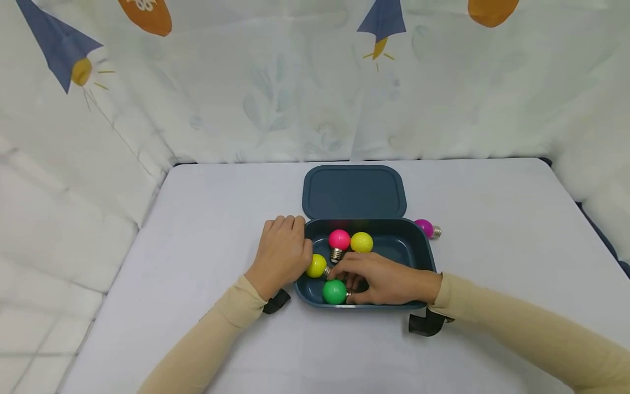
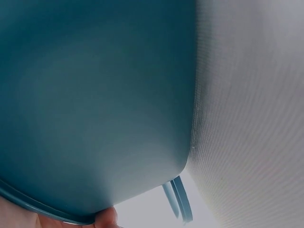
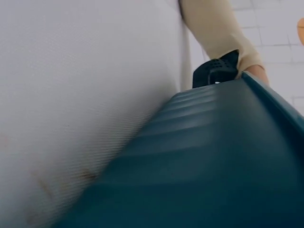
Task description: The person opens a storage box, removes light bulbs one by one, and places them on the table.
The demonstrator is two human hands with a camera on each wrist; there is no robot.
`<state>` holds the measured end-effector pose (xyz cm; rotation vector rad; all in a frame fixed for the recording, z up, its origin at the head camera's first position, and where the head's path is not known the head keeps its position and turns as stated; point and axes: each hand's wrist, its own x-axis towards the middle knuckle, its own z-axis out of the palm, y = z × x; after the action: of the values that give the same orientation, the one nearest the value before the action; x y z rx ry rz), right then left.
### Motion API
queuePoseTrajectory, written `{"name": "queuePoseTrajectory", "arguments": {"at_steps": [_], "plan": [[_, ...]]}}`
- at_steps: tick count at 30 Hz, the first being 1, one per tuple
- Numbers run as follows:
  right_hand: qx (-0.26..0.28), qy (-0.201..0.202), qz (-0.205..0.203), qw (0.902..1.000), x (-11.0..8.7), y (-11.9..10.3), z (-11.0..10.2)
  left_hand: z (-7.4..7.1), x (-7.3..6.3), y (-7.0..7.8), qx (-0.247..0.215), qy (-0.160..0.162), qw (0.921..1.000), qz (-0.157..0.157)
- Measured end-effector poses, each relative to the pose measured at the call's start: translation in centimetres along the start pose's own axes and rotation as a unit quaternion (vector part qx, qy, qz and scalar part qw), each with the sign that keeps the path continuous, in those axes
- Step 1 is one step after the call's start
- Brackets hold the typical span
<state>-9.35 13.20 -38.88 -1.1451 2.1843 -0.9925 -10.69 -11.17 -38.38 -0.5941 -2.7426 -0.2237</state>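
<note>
A dark blue box [image 1: 398, 246] holds several light bulbs. My left hand [image 1: 283, 251] grips its left rim; in the left wrist view, fingertips [image 2: 107, 218] show at that rim beside the outer wall [image 2: 104, 104]. My right hand [image 1: 379, 279] reaches inside over the front wall, its thumb and fingers around the screw base of a green light bulb [image 1: 334, 292]. Close to its index finger lies a yellow light bulb [image 1: 316, 266]. Behind are a pink light bulb [image 1: 339, 239] and another yellow bulb [image 1: 361, 242], whose base is hidden. The right wrist view shows only the box's outside wall [image 3: 190, 156].
The box's lid [image 1: 354, 191] lies flat behind it. A magenta light bulb [image 1: 424, 228] rests on the white tablecloth [image 1: 492, 219] beside the box's back right corner. A printed white curtain [image 1: 315, 109] hangs behind the table.
</note>
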Motion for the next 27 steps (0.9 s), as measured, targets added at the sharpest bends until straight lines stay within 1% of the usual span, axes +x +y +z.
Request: {"name": "queuePoseTrajectory", "arguments": {"at_steps": [7,10,13,17,23,27], "plan": [[-0.037,0.014,-0.041,0.9984,-0.3,-0.2,0.0,0.1,-0.2,-0.1,0.001,-0.002,1.0000,-0.004],[-0.047,0.021,-0.046,0.9976,-0.5,-0.3,-0.1,0.2,-0.2,0.0,-0.001,-0.001,1.0000,-0.004],[-0.045,0.023,-0.044,0.9977,-0.7,-0.3,0.0,0.2,-0.3,0.1,-0.003,-0.006,1.0000,-0.006],[-0.032,0.024,-0.046,0.9981,-0.9,-0.2,0.1,0.2,-0.5,0.1,-0.001,-0.015,0.9999,-0.008],[0.013,0.059,-0.043,0.9972,-1.1,-0.4,-0.4,0.2,-0.4,0.1,0.010,0.005,0.9999,0.001],[0.036,0.076,-0.040,0.9956,-1.3,-0.5,-0.8,0.2,-0.2,0.1,0.010,0.001,0.9999,-0.001]]}}
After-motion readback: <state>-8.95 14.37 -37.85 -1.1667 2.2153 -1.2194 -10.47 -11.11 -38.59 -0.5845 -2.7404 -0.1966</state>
